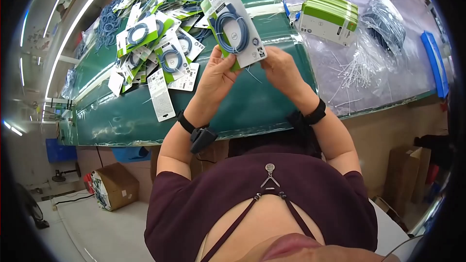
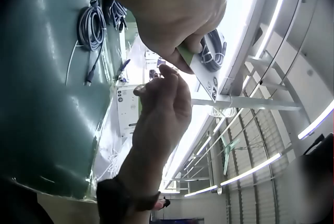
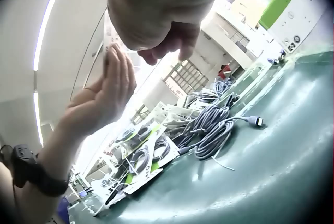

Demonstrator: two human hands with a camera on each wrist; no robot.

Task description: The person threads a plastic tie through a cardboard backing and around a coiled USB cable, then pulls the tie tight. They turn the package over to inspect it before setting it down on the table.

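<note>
My left hand (image 1: pixel 213 80) grips the lower left edge of a white and green card (image 1: pixel 249 51), with fingers in front and the card tilted upright. A coiled blue cable (image 1: pixel 241 34) is fixed on the card's face. At the card's lower right corner is my right hand (image 1: pixel 284 70), its fingers bent. In the left wrist view the right hand (image 2: pixel 159 112) has curled fingers apart from the card (image 2: pixel 203 75); whether it pinches something thin cannot be told. In the right wrist view the left hand (image 3: pixel 107 91) holds the card, seen nearly edge-on.
Carded cables (image 1: pixel 171 60) lie heaped on the green table (image 1: pixel 194 116), with loose cables (image 1: pixel 108 24) behind at the left. On the right stand a banded stack of cards (image 1: pixel 327 17), blue-handled pliers (image 1: pixel 291 15), white ties (image 1: pixel 357 73) and bagged cables (image 1: pixel 383 22).
</note>
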